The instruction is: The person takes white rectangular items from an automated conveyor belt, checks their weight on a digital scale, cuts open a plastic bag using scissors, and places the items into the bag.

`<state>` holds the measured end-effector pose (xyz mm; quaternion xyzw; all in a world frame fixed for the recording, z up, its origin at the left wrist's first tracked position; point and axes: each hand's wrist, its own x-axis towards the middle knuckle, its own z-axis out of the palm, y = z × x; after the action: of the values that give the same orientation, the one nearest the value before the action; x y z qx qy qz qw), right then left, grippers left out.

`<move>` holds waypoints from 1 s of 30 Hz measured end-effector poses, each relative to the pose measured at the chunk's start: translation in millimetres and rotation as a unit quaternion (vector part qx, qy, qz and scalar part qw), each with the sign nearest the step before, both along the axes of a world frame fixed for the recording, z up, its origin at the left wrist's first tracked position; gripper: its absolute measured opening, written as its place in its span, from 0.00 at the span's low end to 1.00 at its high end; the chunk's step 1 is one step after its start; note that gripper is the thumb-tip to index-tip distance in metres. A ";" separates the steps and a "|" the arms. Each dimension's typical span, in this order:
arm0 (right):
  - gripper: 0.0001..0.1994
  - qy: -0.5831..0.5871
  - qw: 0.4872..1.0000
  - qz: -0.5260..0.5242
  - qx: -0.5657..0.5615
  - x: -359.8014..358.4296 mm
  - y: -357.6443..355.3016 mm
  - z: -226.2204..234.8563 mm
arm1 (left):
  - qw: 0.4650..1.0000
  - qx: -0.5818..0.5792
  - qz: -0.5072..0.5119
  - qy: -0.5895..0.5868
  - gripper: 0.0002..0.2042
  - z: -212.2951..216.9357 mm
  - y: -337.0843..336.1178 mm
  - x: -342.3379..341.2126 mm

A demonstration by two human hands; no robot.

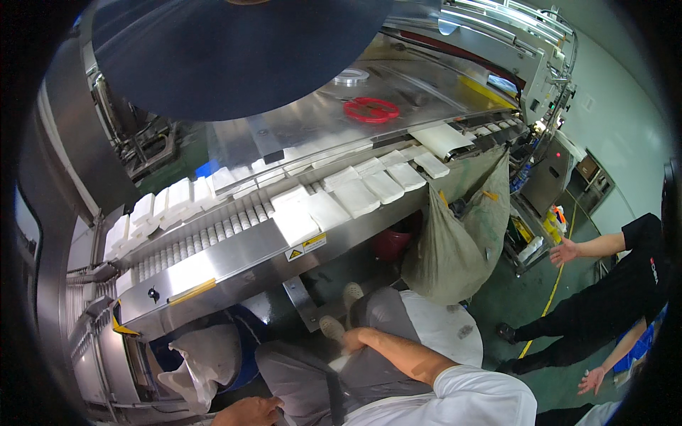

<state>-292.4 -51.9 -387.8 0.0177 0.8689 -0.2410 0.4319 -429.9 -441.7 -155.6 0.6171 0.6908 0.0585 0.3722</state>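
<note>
Head-worn fisheye, downward across the conveyor [241,268]

Steel conveyor [241,273] runs left to upper right of frame; white pads [361,199] lie along both sides.

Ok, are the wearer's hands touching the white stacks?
No, the right hand is by the grey trousers and the left hand near the picture's lower edge, both apart from the white stacks.
</note>
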 end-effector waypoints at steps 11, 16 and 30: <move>0.25 -0.009 1.000 -0.025 0.007 0.3 0.1 -23.6 | 0.997 -0.053 0.050 -0.032 0.23 -4.5 -1.3 -1.2; 0.25 -0.001 0.999 -0.046 0.001 1.4 -4.6 -7.6 | 0.997 -0.017 0.064 -0.036 0.22 -12.8 -12.8 -0.7; 0.25 -0.008 0.999 -0.044 0.006 -0.7 -6.9 -2.2 | 0.994 0.035 0.061 -0.088 0.20 -26.3 -16.9 -8.0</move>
<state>-293.0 -58.8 -390.0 0.0602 0.8651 -0.2543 0.4281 -438.0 -458.7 -181.9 0.5792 0.6890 0.1593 0.4055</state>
